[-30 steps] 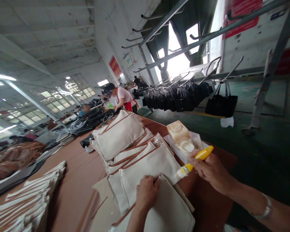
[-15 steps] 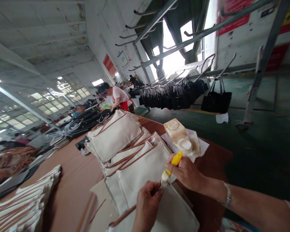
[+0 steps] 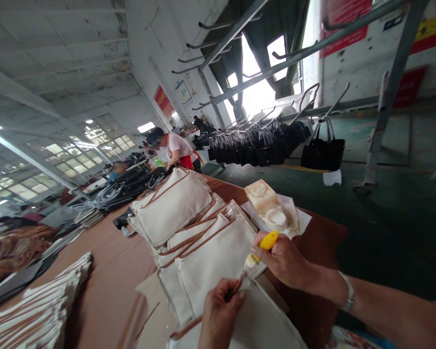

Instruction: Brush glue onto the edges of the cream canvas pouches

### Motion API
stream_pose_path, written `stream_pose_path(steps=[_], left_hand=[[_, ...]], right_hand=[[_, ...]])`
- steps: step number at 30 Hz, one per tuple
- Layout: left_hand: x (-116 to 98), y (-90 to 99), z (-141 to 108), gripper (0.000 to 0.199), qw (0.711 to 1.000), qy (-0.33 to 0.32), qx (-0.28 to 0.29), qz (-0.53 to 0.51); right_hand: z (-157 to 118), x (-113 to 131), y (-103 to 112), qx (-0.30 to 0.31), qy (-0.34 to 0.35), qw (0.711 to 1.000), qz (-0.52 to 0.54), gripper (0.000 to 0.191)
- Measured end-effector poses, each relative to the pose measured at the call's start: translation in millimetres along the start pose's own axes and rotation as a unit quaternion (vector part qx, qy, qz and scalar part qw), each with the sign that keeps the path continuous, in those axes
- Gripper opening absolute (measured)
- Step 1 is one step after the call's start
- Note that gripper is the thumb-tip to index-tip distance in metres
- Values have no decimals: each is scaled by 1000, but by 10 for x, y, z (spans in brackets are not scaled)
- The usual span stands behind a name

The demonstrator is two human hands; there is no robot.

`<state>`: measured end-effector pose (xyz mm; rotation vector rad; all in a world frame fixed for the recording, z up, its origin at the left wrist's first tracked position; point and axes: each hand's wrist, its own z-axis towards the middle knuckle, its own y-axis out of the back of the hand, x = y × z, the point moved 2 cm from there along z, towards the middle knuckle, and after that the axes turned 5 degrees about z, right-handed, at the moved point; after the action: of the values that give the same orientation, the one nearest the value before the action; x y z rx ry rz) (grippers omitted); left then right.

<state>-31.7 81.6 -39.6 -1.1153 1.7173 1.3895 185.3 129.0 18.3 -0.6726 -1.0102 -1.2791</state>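
Left hand [image 3: 223, 310] pinches the brown-trimmed edge of the cream pouch [image 3: 267, 317] at 5 o'clock; right hand's [image 3: 285, 261] fingers grip the yellow-handled paintbrush [image 3: 269, 240]. Pouch looks light, soft, probably floppy; best held near a corner.

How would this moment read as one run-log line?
left hand: pinching cream piece | right hand: gripping yellow-handled brush | bristles: close to left hand
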Motion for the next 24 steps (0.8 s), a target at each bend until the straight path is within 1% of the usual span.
stream_pose_path(steps=[2, 6, 9, 11, 14, 16, 17, 19, 21, 22, 24], left_hand=[[-14, 5, -29, 50, 1000, -5, -2, -6], [-72, 6, -92, 52, 1000, -11, 2, -15], [-149, 1, -171, 50, 999, -34, -4, 27], [-201, -12, -237, 47, 995, -77, -22, 63], [-241, -60, -341, 39, 974, -181, -72, 116], [-237, -101, -414, 28, 942, -264, -117, 171], [-232, -122, -453, 22, 919, -306, -140, 207], [-229, -161, -534, 14, 861, -380, -174, 291], [-244, -192, -608, 13, 800, -437, -181, 368], [-259, -202, -640, 14, 775, -457, -180, 397], [-296, -214, -686, 15, 739, -481, -177, 437]], right_hand=[[-20, 43, 24, 6, -3, 1000, 13, 22], [-87, 70, 3, 41, -3, 999, 20, 23], [-98, 33, 36, 32, -8, 999, 29, 22], [-102, 32, 112, 16, -15, 999, 36, 22], [-149, 84, 261, -10, -11, 999, 39, 23], [-211, 121, 343, -16, -12, 999, 46, 24], [-245, 132, 371, -13, -17, 998, 54, 24], [-302, 140, 408, -6, -40, 996, 85, 24], [-332, 148, 421, -1, -67, 990, 121, 23], [-335, 160, 418, 3, -75, 988, 133, 22], [-322, 205, 399, 23, -79, 987, 140, 22]])
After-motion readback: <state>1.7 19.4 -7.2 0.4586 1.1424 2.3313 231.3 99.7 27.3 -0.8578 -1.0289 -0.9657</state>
